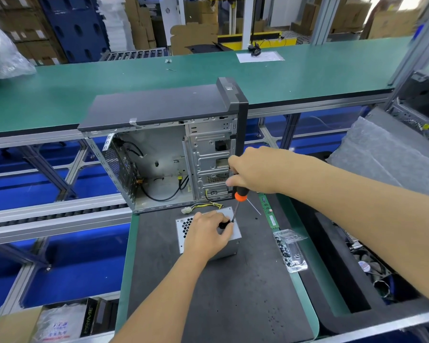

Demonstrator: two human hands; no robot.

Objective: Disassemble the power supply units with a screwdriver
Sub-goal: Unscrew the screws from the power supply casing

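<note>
A silver power supply unit (183, 227) with a honeycomb vent lies flat on the dark mat (208, 280), its yellow and black cable bundle (201, 207) trailing toward the open case. My left hand (208, 235) rests on top of the unit, fingers curled over its right part by the screwdriver tip. My right hand (254, 170) grips the black and orange handle of a screwdriver (238, 201). The shaft points down and its tip meets the unit's top near my left fingers.
An open, gutted computer case (164, 149) stands just behind the unit. A green memory stick (268, 210) and a clear tray of screws (291, 248) lie to the right. A foam sheet (391, 157) and a bin of parts (372, 268) sit further right.
</note>
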